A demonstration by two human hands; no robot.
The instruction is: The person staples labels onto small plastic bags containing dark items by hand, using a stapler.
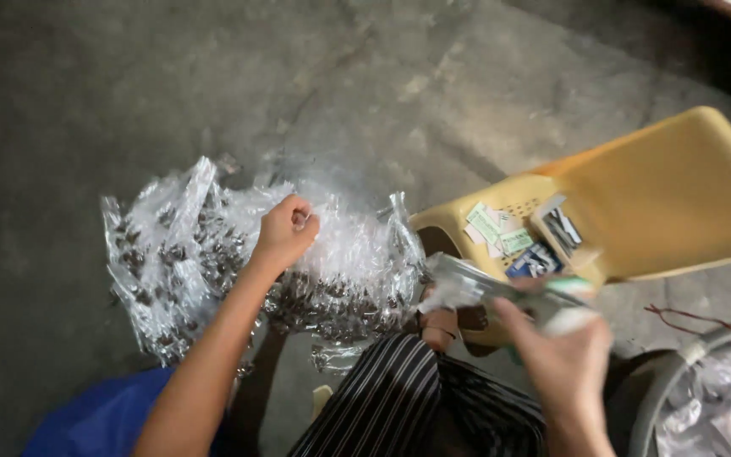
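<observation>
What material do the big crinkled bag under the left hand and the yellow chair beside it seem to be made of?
Crinkled bag: thin clear plastic film, glossy; it wrinkles, shines, and shows small dark pieces through it. The left hand is closed at its top.
Yellow chair: probably moulded hard plastic, smooth with a soft sheen and rounded edges.

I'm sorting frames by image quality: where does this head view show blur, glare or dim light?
In the head view, the right hand and the pale packet it holds are smeared by motion blur; the left hand is fairly sharp; glare whitens the crinkled clear plastic bag; the concrete floor is dim, darkening toward the corners; the yellow plastic chair looks slightly soft.
</observation>
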